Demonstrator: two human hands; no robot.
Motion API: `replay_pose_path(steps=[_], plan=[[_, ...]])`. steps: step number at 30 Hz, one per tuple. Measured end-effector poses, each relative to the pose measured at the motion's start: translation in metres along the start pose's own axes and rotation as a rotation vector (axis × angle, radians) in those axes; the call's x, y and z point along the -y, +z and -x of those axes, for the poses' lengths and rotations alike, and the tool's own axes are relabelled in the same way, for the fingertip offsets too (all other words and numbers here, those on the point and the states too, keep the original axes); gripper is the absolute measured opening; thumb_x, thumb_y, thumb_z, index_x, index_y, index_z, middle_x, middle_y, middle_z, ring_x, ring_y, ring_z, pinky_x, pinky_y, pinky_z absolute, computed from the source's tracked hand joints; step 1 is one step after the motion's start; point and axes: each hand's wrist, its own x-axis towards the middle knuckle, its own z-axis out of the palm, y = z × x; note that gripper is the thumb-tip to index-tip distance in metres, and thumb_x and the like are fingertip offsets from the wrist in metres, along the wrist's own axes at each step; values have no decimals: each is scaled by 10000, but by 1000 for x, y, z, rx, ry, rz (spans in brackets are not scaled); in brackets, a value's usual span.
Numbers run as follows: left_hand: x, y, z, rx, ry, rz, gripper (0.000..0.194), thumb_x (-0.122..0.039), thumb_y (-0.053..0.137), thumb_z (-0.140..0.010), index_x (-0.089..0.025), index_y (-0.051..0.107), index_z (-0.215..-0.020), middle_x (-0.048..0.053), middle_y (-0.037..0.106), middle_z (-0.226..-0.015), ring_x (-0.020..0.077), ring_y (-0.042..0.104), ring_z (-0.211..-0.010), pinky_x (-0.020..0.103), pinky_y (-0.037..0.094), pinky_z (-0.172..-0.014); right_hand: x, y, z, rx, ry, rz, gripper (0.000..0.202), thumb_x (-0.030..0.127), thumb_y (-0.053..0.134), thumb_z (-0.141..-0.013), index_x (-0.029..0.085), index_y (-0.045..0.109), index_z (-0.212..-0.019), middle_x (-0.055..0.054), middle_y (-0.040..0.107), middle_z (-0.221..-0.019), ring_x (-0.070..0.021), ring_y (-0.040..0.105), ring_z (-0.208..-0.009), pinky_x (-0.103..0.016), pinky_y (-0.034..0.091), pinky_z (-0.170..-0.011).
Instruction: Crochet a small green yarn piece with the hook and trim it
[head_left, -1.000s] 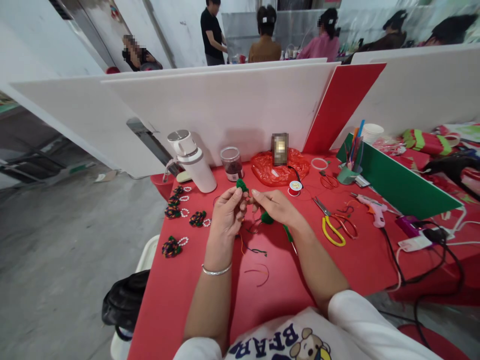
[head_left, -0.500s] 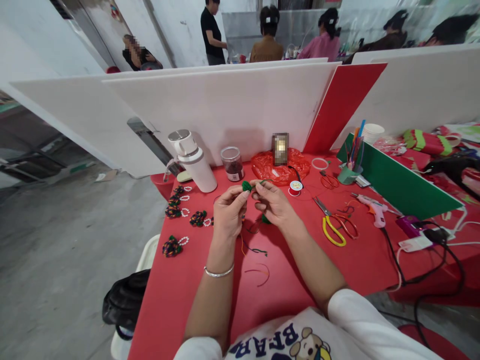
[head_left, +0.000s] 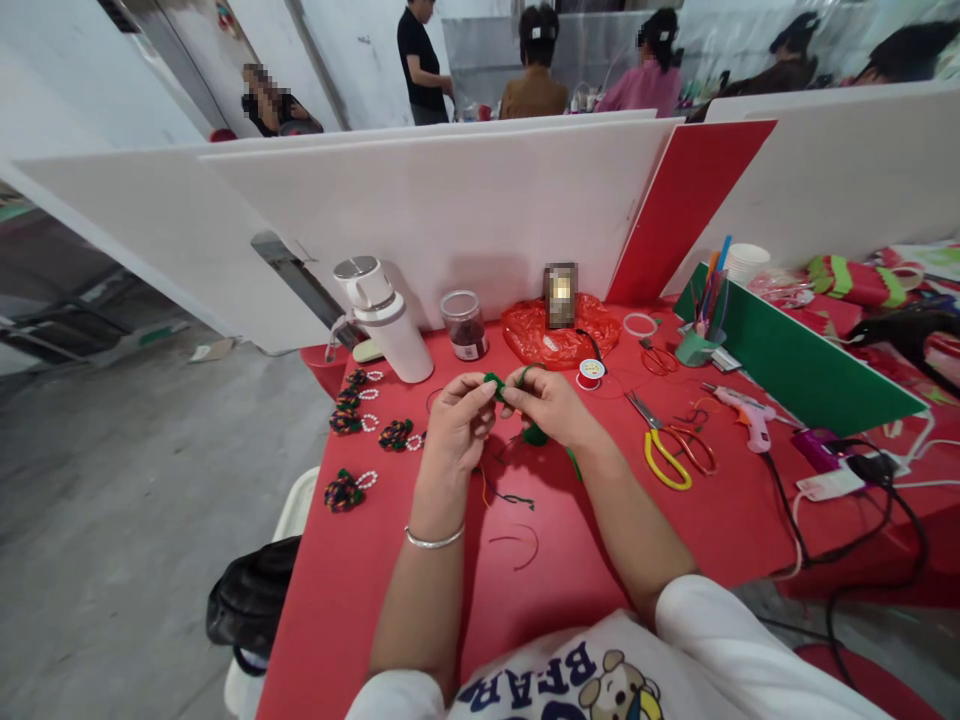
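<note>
Between my two hands is a small piece of dark green knotted cord (head_left: 494, 386). My left hand (head_left: 459, 418) pinches it between thumb and fingertips. From the other side my right hand (head_left: 550, 407) pinches the green cord too, and a loop of it rises above the fingers. Under the right hand lies a green bundle (head_left: 535, 435), partly covered. Loose dark cord ends (head_left: 516, 499) and a thin red thread (head_left: 536, 548) rest on the table below. Several dark knotted ornaments with white bead loops, among them one at the front (head_left: 344, 491), lie to my left.
On the red table (head_left: 360, 590) stand a white thermos (head_left: 396, 335) and a clear jar (head_left: 465, 328). A red plastic bag (head_left: 525, 335), a thread spool (head_left: 591, 374), yellow-and-red-handled scissors (head_left: 660, 448) and a pink glue gun (head_left: 752, 420) lie rightward. White boards (head_left: 420, 220) screen off people behind.
My right hand has turned inward and closed in on the left. A green cord loop now shows above its fingers, and a green strand shows beside the right wrist.
</note>
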Motion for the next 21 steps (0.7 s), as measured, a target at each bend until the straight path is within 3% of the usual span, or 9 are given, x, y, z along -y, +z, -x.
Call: replay_pose_path(steps=[9, 16, 21], plan=[[8, 3, 0, -38, 155, 21, 432, -361, 946, -570, -182, 634, -808, -57, 619, -601, 31, 429, -386, 149, 241, -337, -1, 1, -3, -48, -14, -54, 361, 466, 827, -725, 180, 701, -905, 18, 681, -692, -103, 589, -570, -207, 461, -479], [8, 2, 0, 29, 72, 25, 421, -392, 947, -572, -156, 701, -818, -48, 586, -568, 45, 464, -424, 148, 276, -358, -8, 1, -6, -89, -45, -40, 342, 458, 816, -733, 179, 716, -904, 37, 627, -647, -94, 536, -549, -215, 447, -484], [12, 3, 0, -76, 237, 37, 378, -353, 946, -579, -170, 658, -742, -64, 581, -554, 29, 432, -396, 154, 274, -364, -3, 9, -4, -55, -29, -12, 347, 493, 805, -732, 195, 637, -793, 56, 579, -616, -82, 485, -496, -216, 409, -454]])
